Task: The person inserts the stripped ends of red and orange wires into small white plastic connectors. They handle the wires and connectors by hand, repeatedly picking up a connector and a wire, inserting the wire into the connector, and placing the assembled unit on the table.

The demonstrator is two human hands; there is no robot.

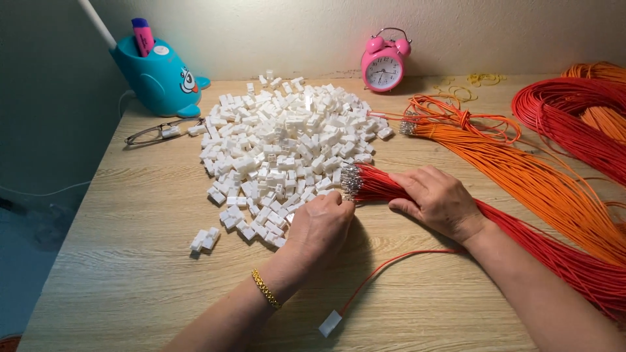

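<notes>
Left arm: my forearm comes in from the bottom edge, a gold bracelet (pixel 266 289) on the wrist, knuckles up.
Left hand (pixel 321 225): fingers curled and drawn together at the edge of the heap of white connector housings (pixel 280 146), tips just beside the metal ends of the red wires; what they pinch I cannot tell.
Right arm: reaches in from the lower right, lying along the wires.
Right hand (pixel 439 199): loosely curled, palm down, pressing on the red wire bundle (pixel 554 251) near its crimped ends.
Red wire bundle: across the counter (pixel 130 261), running off right.
Finished wire (pixel 385 264): one red wire with a white housing, lying near my wrists.
</notes>
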